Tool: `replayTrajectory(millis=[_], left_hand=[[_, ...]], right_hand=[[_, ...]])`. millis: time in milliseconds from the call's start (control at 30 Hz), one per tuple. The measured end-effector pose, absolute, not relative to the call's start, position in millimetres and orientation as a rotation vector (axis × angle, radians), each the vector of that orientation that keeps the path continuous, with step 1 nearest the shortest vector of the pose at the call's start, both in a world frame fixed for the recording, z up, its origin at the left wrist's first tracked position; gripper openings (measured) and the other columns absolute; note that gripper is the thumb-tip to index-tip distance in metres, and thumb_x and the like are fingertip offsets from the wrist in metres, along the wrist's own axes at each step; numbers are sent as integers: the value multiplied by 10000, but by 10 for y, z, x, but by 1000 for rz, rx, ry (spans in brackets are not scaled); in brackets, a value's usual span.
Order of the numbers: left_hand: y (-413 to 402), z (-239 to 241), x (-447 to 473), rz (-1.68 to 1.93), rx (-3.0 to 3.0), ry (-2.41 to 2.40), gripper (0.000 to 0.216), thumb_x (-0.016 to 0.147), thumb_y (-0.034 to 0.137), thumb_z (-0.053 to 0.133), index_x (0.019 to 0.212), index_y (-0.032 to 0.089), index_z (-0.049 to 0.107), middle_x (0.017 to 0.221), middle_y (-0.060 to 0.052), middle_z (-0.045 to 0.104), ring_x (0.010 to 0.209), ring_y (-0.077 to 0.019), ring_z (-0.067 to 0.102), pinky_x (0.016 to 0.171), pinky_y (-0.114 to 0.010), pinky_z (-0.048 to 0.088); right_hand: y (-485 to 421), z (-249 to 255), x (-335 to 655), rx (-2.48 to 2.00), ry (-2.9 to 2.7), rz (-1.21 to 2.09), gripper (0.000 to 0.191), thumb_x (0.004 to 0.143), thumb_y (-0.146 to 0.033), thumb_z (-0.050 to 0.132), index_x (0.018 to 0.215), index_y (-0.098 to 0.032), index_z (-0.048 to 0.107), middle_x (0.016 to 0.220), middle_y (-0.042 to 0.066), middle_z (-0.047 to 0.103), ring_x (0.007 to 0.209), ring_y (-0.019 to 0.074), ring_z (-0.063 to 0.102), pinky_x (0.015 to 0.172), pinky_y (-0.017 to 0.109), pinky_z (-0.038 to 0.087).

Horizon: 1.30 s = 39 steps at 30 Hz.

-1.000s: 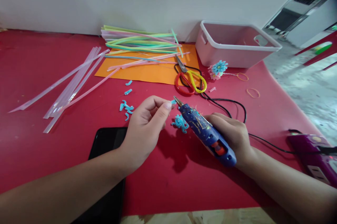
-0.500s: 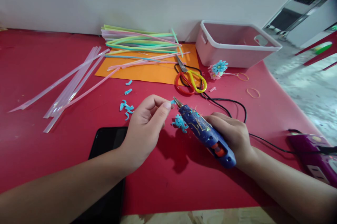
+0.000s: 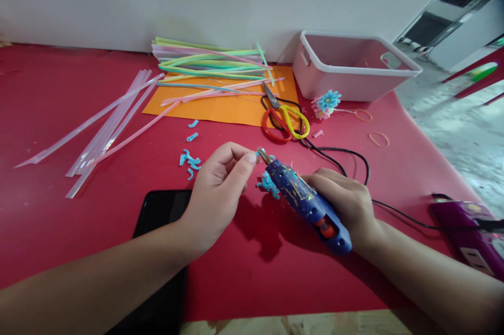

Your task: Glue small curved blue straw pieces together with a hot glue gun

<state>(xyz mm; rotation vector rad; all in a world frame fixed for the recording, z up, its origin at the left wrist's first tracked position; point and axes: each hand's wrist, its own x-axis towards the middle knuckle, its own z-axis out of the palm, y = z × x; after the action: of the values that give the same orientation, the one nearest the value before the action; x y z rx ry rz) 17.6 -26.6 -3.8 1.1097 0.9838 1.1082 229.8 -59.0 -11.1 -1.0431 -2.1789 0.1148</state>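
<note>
My left hand [image 3: 222, 188] pinches a small blue curled piece [image 3: 259, 153] between thumb and forefinger; most of the piece is hidden by the fingers. Wrapped round the handle of a blue glue gun [image 3: 307, 201] is my right hand [image 3: 346, 201]. The gun points up and to the left, its metal nozzle at the tip of the blue piece. Below the nozzle, partly covered by the gun, lies a blue curly cluster [image 3: 269, 185] on the red table. Several loose blue curled pieces [image 3: 189, 158] are scattered left of my left hand.
Red-and-yellow scissors [image 3: 281, 119] lie on orange paper [image 3: 228, 110] beside bundled coloured tubes [image 3: 212, 64]. Clear strips [image 3: 110, 125] are at left. A pink bin [image 3: 338, 82] stands behind blue and pink flowers [image 3: 327, 101]. A phone [image 3: 157, 219], black cord [image 3: 356, 154] and purple power strip [image 3: 464, 230] surround my arms.
The glue gun has shifted slightly left, bringing its nozzle closer against the blue piece. My left hand has stayed nearly still, with its pinch unchanged.
</note>
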Motion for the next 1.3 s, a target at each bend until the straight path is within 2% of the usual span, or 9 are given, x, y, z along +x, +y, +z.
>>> replayTrajectory(millis=[167, 300, 400, 500, 833, 1300], left_hand=[[-261, -50, 187, 1119, 1112, 961, 206, 949, 299, 609, 772, 200, 573, 684, 48, 479, 584, -81, 416, 546, -221, 342], [-256, -72, 181, 1129, 1075, 943, 178, 935, 316, 642, 802, 203, 611, 715, 42, 508, 586, -73, 425, 534, -203, 348], [-247, -80, 181, 1122, 965, 902, 147, 919, 329, 671, 837, 210, 646, 748, 37, 561, 557, -57, 405, 500, -177, 337], [-240, -79, 189, 1116, 897, 866, 130, 899, 323, 702, 840, 210, 679, 811, 25, 624, 562, -43, 421, 499, -152, 359], [-251, -105, 186, 1118, 921, 841, 102, 911, 310, 692, 852, 227, 705, 783, 33, 632, 553, -36, 431, 511, -142, 377], [-242, -72, 178, 1123, 917, 875, 146, 896, 314, 700, 797, 206, 707, 755, 36, 638, 559, -37, 431, 532, -149, 389]], right_hand=[[-615, -91, 2303, -1060, -2162, 109, 116, 962, -276, 507, 935, -223, 607, 613, -9, 541, 494, 143, 510, 499, 286, 404], [-642, -76, 2315, -1132, -2109, 111, 22, 906, -248, 567, 904, -229, 557, 645, -11, 547, 541, 152, 519, 531, 281, 421], [-640, -66, 2311, -1164, -2099, 106, 106, 864, -163, 583, 859, -238, 510, 653, -16, 558, 545, 142, 526, 517, 267, 394], [-628, -69, 2300, -1156, -2101, 108, 128, 856, -165, 585, 848, -243, 484, 650, -22, 549, 533, 139, 515, 494, 268, 362], [-619, -129, 2314, -1124, -2104, 110, 46, 868, -189, 573, 884, -222, 545, 638, -21, 516, 530, 128, 474, 500, 265, 354], [-602, -56, 2303, -1098, -2159, 55, 74, 913, -184, 517, 948, -205, 579, 622, -8, 570, 535, 153, 538, 544, 272, 460]])
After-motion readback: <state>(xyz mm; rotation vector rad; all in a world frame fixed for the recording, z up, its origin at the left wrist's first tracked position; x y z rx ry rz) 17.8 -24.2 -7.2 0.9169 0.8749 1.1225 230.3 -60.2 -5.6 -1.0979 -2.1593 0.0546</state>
